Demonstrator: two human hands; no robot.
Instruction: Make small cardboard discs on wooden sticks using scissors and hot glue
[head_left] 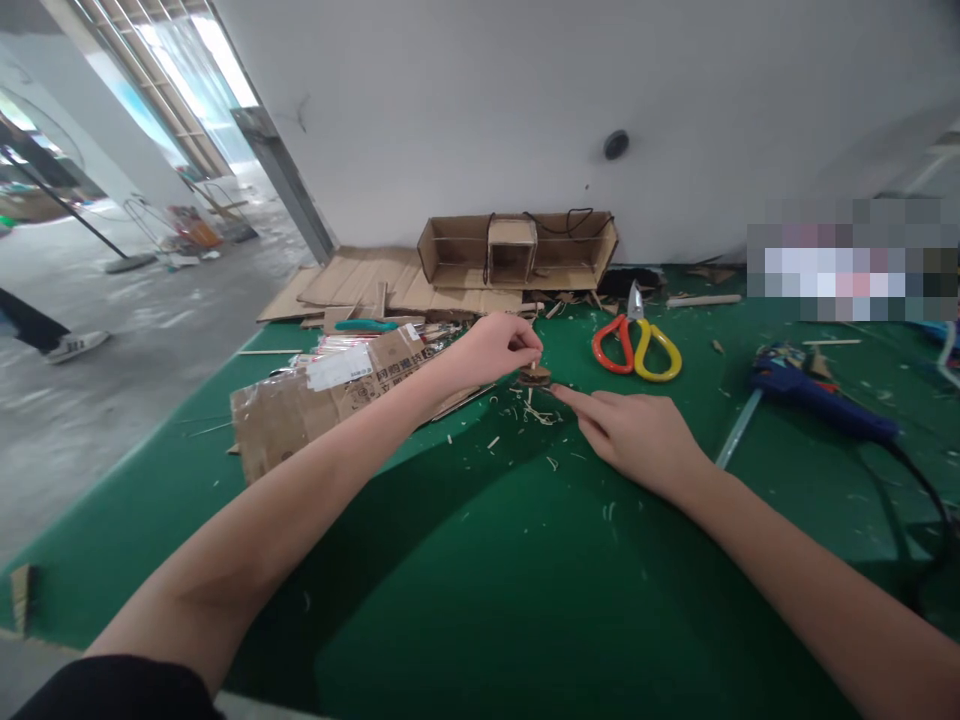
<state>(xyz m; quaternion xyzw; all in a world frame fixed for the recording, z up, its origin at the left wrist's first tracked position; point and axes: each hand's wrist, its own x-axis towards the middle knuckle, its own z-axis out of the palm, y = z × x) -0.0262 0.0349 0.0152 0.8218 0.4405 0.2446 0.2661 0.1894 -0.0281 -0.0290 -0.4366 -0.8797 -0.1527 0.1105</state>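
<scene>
Small round brown cardboard piece (535,377) sits on or just over the green surface (480,590), left of and nearer than the red-and-yellow-handled metal scissors (636,312); left hand (499,343), its grip pinching what looks like a short pale wooden stick (533,366) upright on it. Right hand (641,432), left of and nearer than the scissors' yellow loop: grip loosely spread, forefinger at the cardboard's rim. Judged light, fairly stiff, crushable; best held by the stick, rim only steadied.
</scene>
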